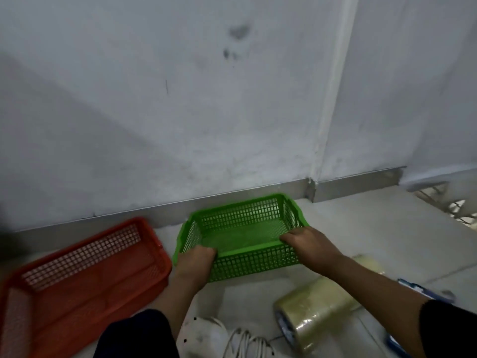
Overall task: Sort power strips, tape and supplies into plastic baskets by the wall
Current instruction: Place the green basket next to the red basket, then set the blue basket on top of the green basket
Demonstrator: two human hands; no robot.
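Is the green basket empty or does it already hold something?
Empty: the green basket shows only its bare mesh floor, with both hands gripping its near rim.

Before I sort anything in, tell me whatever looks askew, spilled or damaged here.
Nothing looks broken or spilled. The red basket sits skewed to the wall. The green basket, gripped by the left hand and right hand, is empty. Tape rolls and a white power strip lie loose on the floor.

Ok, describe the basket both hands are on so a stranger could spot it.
Look along the wall to the floor. Two mesh baskets sit there; it is the green basket, gripped by the left hand and right hand, empty and smaller than the red basket beside it.
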